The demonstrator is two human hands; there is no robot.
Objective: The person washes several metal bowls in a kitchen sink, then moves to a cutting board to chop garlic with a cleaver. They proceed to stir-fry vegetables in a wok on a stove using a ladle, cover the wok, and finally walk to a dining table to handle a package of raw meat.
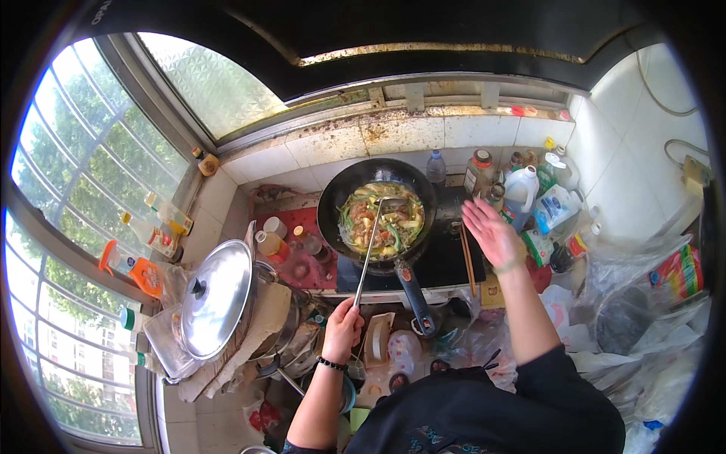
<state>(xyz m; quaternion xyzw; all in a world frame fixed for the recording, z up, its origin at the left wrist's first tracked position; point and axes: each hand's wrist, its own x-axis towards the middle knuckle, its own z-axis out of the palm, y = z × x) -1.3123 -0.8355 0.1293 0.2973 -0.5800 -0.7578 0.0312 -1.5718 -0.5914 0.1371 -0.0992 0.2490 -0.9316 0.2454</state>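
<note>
My left hand (342, 328) grips the end of a long-handled metal cooking utensil (371, 244). Its head rests among the food in a black wok (330, 198), so I cannot tell if it is a ladle or a turner. The food (363, 221) is a mix of green beans, pale yellow chunks and reddish pieces in some liquid. Under the wok is a black glass cooktop (445, 249), and the wok's dark handle (417, 303) points towards me. My right hand (493, 234) is raised with fingers extended, holding nothing, to the right of a pair of wooden chopsticks (468, 261).
Bottles, jars and a large jug (520, 187) crowd the right back corner. Seasoning bottles (271, 245) stand on a red surface at left. A metal lid (218, 301) leans at the front left. Plastic bags (641, 323) fill the right side. A range hood (442, 34) hangs overhead.
</note>
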